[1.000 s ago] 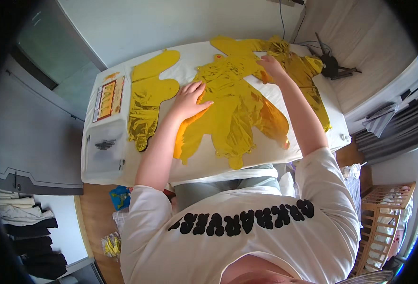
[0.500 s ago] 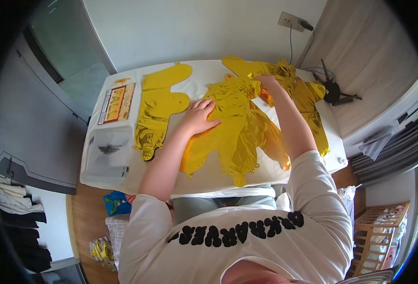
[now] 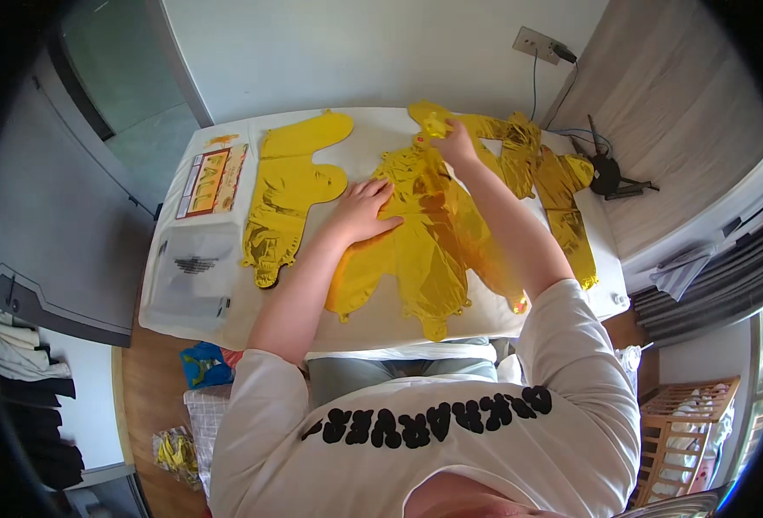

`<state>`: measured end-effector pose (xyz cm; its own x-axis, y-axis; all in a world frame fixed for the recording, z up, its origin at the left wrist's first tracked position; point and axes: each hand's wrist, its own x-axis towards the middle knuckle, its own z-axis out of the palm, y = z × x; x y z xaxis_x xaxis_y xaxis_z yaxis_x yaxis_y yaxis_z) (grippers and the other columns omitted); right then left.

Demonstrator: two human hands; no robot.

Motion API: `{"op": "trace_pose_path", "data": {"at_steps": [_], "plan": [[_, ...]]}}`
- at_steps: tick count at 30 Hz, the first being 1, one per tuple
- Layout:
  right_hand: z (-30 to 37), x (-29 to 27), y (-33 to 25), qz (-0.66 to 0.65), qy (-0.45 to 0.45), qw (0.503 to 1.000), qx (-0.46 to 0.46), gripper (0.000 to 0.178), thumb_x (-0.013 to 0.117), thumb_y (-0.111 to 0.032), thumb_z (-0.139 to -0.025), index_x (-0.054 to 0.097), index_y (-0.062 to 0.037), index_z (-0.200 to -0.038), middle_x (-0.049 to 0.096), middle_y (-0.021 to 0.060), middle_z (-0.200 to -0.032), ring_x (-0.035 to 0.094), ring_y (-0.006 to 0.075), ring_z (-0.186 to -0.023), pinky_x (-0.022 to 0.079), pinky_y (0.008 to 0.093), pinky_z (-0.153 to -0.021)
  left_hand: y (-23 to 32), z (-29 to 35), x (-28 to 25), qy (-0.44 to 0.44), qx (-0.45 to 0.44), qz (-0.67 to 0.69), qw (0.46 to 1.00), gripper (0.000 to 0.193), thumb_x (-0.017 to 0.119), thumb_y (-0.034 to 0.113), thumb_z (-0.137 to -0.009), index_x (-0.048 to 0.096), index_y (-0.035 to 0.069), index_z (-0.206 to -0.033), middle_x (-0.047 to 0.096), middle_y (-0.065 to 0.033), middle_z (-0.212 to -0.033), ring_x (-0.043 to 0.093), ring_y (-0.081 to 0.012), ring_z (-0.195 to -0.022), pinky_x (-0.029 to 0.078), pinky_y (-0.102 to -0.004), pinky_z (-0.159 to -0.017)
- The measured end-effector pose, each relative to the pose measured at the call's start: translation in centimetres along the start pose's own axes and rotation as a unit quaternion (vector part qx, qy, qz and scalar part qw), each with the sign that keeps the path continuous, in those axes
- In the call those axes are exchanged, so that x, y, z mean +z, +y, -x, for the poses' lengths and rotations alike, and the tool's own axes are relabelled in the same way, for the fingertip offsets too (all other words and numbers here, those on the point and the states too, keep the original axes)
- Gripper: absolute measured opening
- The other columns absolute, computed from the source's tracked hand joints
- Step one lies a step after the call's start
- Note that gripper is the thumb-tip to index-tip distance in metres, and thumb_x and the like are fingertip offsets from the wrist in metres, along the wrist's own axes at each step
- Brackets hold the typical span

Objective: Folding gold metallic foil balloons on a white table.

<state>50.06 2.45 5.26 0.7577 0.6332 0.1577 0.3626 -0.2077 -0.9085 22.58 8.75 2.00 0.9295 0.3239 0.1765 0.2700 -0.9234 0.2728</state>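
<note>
Flat gold foil balloons lie on a white-covered table. My left hand (image 3: 366, 211) rests on the left part of the middle foil balloon (image 3: 429, 259), fingers spread and thumb out. At that balloon's far edge, my right hand (image 3: 457, 143) pinches a raised corner of the foil, its fingertips closed on it. The foil below that hand is bent up and creased, with orange reflections. To the left lies another gold balloon (image 3: 288, 194), spread flat. A third, crumpled gold balloon (image 3: 563, 173) lies to the right, partly behind my right forearm.
A printed card (image 3: 212, 181) and a clear plastic bag (image 3: 193, 276) lie at the table's left side. A black stand-like object (image 3: 608, 171) with cables stands at the back right, below a wall socket (image 3: 537, 45). A wooden crib (image 3: 688, 432) is beyond, lower right.
My right hand has moved left along the balloon's far edge, bringing the pinched foil corner with it. The balloon's right side has folded inward. My left hand stays put.
</note>
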Motion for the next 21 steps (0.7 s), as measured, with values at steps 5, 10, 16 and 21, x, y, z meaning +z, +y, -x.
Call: {"op": "trace_pose_path", "data": {"at_steps": [5, 10, 16, 21], "plan": [[2.6, 3.9, -2.8, -0.022, -0.156, 0.984, 0.081, 0.075, 0.081, -0.020, -0.085, 0.046, -0.0031, -0.148, 0.065, 0.0149, -0.127, 0.066, 0.0252, -0.114, 0.054, 0.0341, -0.095, -1.8, 1.8, 0.6, 0.002, -0.018, 0.001, 1.000, 0.086, 0.066, 0.062, -0.092, 0.045, 0.007, -0.156, 0.042, -0.0107, -0.162, 0.035, -0.0326, -0.149, 0.026, -0.0461, -0.124], [0.3, -0.2, 0.5, -0.279, -0.267, 0.910, 0.153, 0.050, 0.071, -0.024, -0.097, 0.056, -0.0041, -0.141, 0.067, 0.0087, -0.122, 0.067, 0.0216, -0.115, 0.056, 0.0346, -0.088, 0.0, 0.4, -0.1, 0.000, -0.005, 0.003, 1.000, 0.085, 0.066, 0.061, -0.092, 0.046, 0.008, -0.155, 0.041, -0.0104, -0.162, 0.035, -0.0323, -0.149, 0.026, -0.0455, -0.124], [1.6, -0.3, 1.1, 0.276, -0.152, 0.902, -0.295, 0.026, 0.059, -0.017, -0.098, 0.070, -0.0028, -0.116, 0.071, 0.0156, -0.117, 0.064, 0.0375, -0.114, 0.053, 0.0414, -0.095, -1.9, 2.4, 0.0, -0.007, -0.027, 0.010, 1.000, 0.086, 0.063, 0.063, -0.092, 0.046, 0.005, -0.154, 0.041, -0.0116, -0.162, 0.033, -0.0303, -0.151, 0.024, -0.0469, -0.126], [0.2, -1.3, 3.7, 0.268, -0.159, 0.881, -0.356, 0.030, 0.062, -0.019, -0.099, 0.069, -0.0020, -0.122, 0.071, 0.0172, -0.120, 0.063, 0.0391, -0.116, 0.051, 0.0432, -0.101, -0.4, 0.7, 0.0, -0.002, -0.007, 0.018, 1.000, 0.086, 0.062, 0.063, -0.092, 0.046, 0.005, -0.154, 0.041, -0.0110, -0.162, 0.033, -0.0298, -0.151, 0.024, -0.0467, -0.126]]}}
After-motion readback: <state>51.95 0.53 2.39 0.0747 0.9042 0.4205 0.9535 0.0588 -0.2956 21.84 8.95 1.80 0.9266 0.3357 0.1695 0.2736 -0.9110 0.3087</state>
